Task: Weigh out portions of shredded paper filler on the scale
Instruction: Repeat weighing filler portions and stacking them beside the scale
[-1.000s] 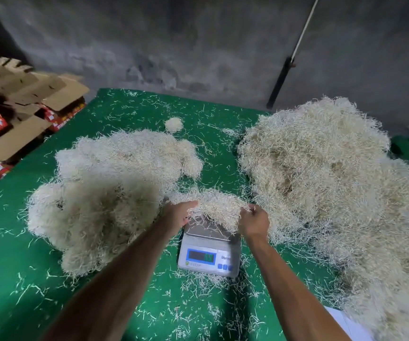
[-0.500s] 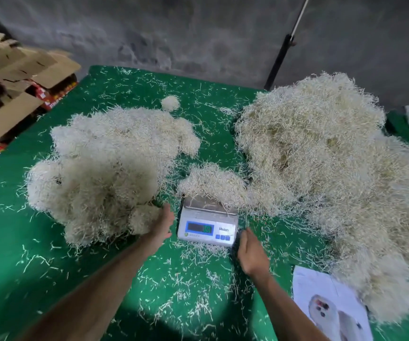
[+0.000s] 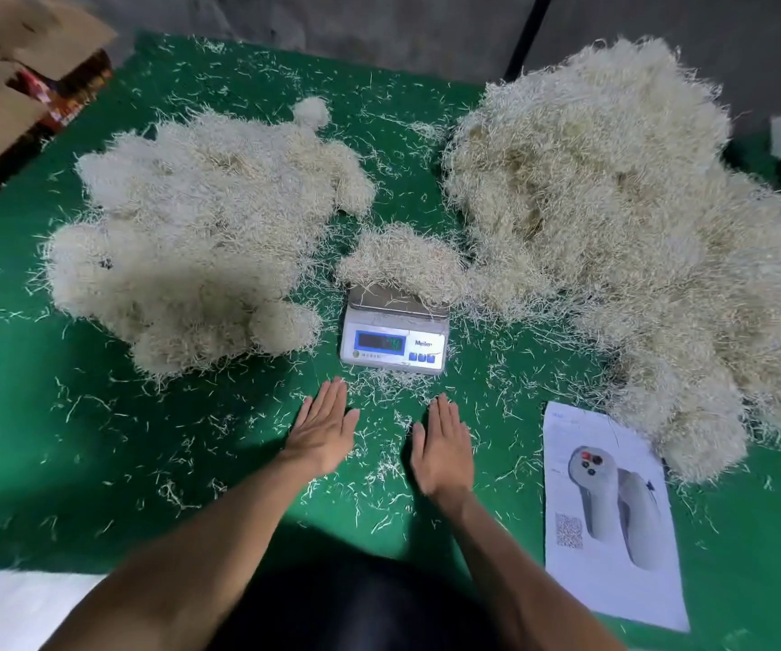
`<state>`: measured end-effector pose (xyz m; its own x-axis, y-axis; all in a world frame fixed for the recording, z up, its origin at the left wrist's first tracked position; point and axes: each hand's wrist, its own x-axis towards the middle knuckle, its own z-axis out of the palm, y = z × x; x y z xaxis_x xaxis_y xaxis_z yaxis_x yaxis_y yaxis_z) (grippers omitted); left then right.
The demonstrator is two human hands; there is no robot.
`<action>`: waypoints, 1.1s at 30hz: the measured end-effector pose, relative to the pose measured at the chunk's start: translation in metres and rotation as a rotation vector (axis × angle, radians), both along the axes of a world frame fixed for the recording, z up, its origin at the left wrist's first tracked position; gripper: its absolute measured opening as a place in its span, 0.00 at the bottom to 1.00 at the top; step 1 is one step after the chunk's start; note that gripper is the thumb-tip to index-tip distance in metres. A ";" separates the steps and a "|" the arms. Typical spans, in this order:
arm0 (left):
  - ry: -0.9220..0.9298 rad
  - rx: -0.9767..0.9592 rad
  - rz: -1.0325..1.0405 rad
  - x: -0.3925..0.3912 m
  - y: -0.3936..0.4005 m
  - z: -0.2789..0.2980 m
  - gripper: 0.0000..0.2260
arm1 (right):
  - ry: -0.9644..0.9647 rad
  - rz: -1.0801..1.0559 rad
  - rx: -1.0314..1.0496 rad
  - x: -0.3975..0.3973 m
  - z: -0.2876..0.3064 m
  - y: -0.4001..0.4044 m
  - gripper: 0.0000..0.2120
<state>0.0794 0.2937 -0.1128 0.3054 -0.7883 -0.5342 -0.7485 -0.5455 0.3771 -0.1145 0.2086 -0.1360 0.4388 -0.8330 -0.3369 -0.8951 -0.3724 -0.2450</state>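
A small white digital scale point(image 3: 394, 340) stands on the green table point(image 3: 97, 462), its blue display lit. A clump of cream shredded paper point(image 3: 398, 263) lies on the scale's pan and overhangs its far edge. A big heap of shredded paper point(image 3: 614, 218) fills the right side; a lower heap made of rounded clumps point(image 3: 200, 227) lies to the left. My left hand point(image 3: 325, 427) and my right hand point(image 3: 442, 446) rest flat, palms down with straight fingers, on the table just in front of the scale, holding nothing.
A printed sheet point(image 3: 614, 514) showing a handheld device lies at the right front. Cardboard boxes point(image 3: 17, 96) stand beyond the table's left edge. Loose paper strands are scattered over the cloth. A dark pole point(image 3: 527, 35) leans on the grey wall behind.
Both hands left the paper on the scale and drew back toward me; they now lie flat on the table. The view has tilted downward.
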 end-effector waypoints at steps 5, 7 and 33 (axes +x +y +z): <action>-0.021 0.042 -0.045 0.004 0.002 0.002 0.28 | 0.058 0.033 0.027 -0.003 0.001 0.002 0.31; -0.039 0.051 -0.069 0.002 0.004 0.003 0.28 | 0.064 0.042 0.026 -0.004 0.000 0.004 0.31; 0.214 -0.582 0.431 0.076 -0.114 0.075 0.17 | -0.504 -0.025 -0.345 0.085 0.105 -0.135 0.15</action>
